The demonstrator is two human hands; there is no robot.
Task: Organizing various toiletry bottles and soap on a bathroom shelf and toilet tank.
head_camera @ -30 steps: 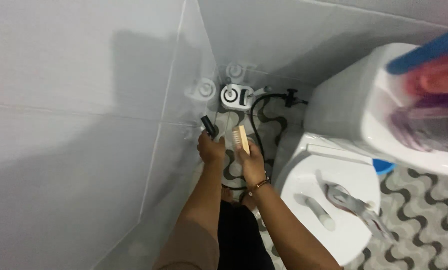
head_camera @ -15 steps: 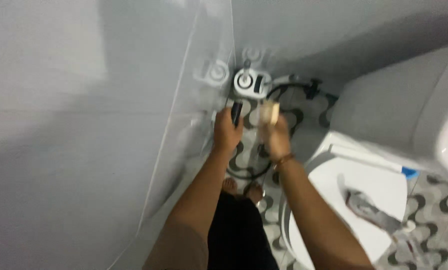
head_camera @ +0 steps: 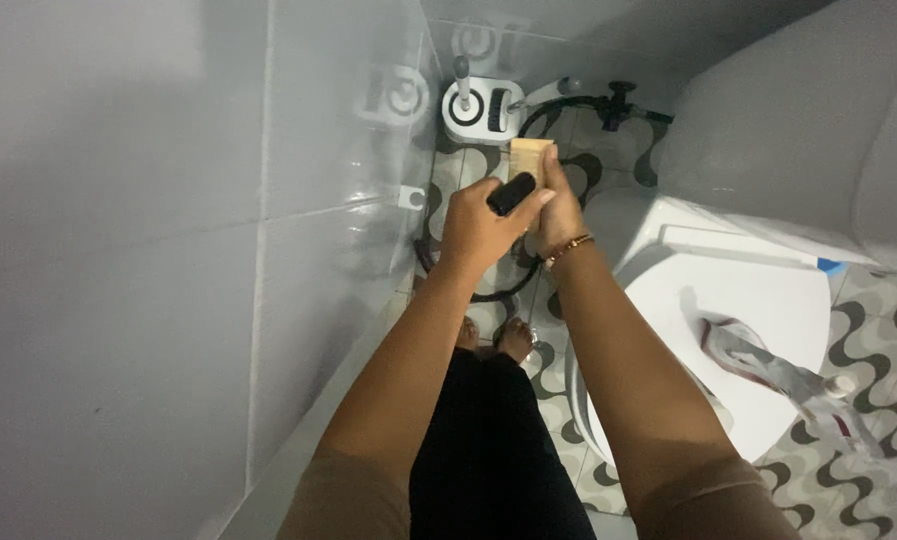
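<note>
My left hand (head_camera: 476, 228) grips a black spray nozzle (head_camera: 511, 193) whose black hose (head_camera: 493, 295) loops down over the floor. My right hand (head_camera: 558, 205) holds a small wooden scrub brush (head_camera: 529, 156) upright. Both hands are pressed together in front of me, over the patterned floor between the tiled wall and the toilet. A bracelet sits on my right wrist.
A white toilet brush holder (head_camera: 480, 105) stands in the corner by a black water valve (head_camera: 620, 100). The white toilet lid (head_camera: 758, 300) at right carries a silvery tool or rag (head_camera: 758, 360). My bare feet (head_camera: 498, 338) stand on grey wavy tiles; glossy wall tiles (head_camera: 168, 250) fill the left.
My two hands have come together and risen in view; the nozzle now points toward the brush. The camera has tilted down, and the tank top with its coloured items has left the view.
</note>
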